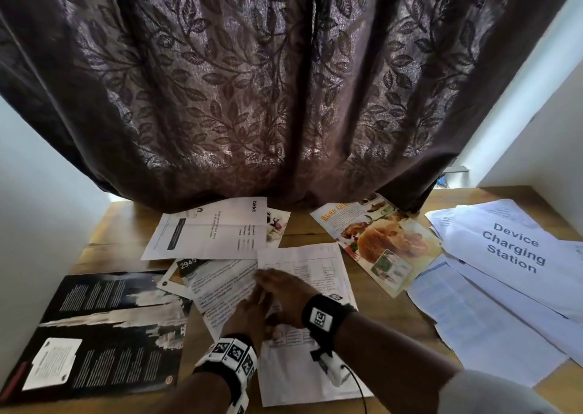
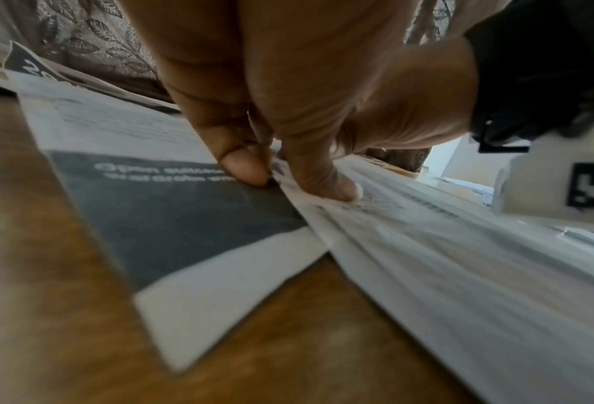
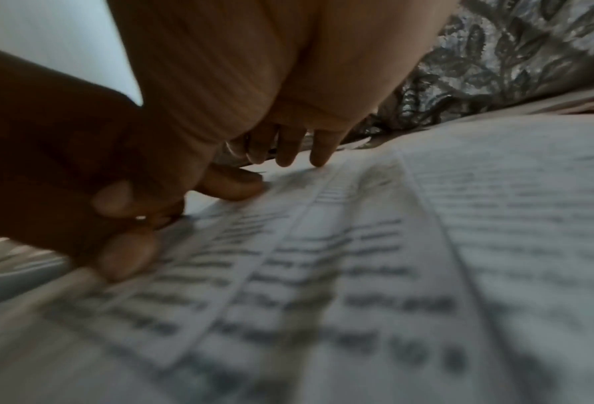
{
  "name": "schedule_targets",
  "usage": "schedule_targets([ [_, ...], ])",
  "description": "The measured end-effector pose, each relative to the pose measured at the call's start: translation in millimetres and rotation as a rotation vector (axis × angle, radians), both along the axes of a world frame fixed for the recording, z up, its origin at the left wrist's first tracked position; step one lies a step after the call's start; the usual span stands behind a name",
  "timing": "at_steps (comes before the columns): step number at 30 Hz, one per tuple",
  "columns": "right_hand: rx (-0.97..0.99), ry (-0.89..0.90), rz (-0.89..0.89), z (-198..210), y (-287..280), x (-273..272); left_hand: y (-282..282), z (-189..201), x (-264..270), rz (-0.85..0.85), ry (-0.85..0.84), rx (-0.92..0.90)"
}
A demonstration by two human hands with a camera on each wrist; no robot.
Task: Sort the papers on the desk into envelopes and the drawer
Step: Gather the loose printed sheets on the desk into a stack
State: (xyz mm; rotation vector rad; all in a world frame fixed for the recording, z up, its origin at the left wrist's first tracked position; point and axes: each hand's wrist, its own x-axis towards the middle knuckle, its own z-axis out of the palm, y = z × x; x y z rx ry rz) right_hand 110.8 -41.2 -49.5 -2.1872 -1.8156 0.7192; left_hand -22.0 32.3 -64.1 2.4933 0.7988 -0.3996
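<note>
Loose papers cover the wooden desk (image 1: pixel 110 233). In the middle lies a white sheet printed with a table (image 1: pixel 315 265) (image 2: pixel 426 259) (image 3: pixel 392 246), overlapping a text sheet with a dark band (image 1: pixel 220 290) (image 2: pixel 171 213). My left hand (image 1: pixel 250 312) (image 2: pixel 288 180) pinches the table sheet's left edge between thumb and forefinger. My right hand (image 1: pixel 277 287) (image 3: pixel 278 172) lies over the left one, its straight fingers pressing the same sheet. No envelope or drawer is in view.
A black brochure (image 1: pixel 104 328) lies at the front left and a folded receipt (image 1: pixel 214 227) behind the hands. An animal magazine page (image 1: pixel 378 243) and a "Device Charging Station" sheet pile (image 1: pixel 511 249) fill the right. A dark leaf-patterned curtain (image 1: pixel 284 98) hangs behind the desk.
</note>
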Motion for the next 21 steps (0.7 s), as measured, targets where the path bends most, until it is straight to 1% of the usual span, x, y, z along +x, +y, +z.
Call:
schedule_targets([
  [2,-0.043,-0.044,-0.017,-13.6,6.3,11.0,2.6,-2.7,-2.8,-0.004,0.011,-0.021],
  [4,-0.118,-0.158,-0.024,-23.3,-0.4,33.9,1.7,-3.1,-4.1,-0.019,0.028,-0.016],
  [6,-0.181,-0.227,-0.056,-31.5,-11.7,58.8,-0.7,-0.6,-4.2,-0.003,0.036,0.0],
  [9,-0.247,-0.254,-0.178,-36.7,-32.3,92.9,-1.3,-0.4,-3.3,0.028,0.002,-0.05],
  [12,-0.313,-0.265,-0.254,-29.7,-46.7,112.3,2.5,-6.3,-3.4,0.003,-0.015,-0.082],
  [14,-0.309,-0.305,-0.248,-18.7,-45.9,106.0,1.0,-6.9,-5.4,-0.014,0.033,-0.024],
  [16,-0.253,-0.309,-0.155,-6.3,-39.3,80.0,0.9,-6.6,-5.5,-0.036,0.05,0.014],
  [19,-0.149,-0.191,0.03,-5.6,-31.3,18.9,2.6,-9.0,-2.8,-0.046,0.044,0.023],
  [21,-0.168,-0.154,0.081,-18.8,-40.7,-10.8,4.4,-10.8,-1.1,-0.024,-0.005,0.027],
])
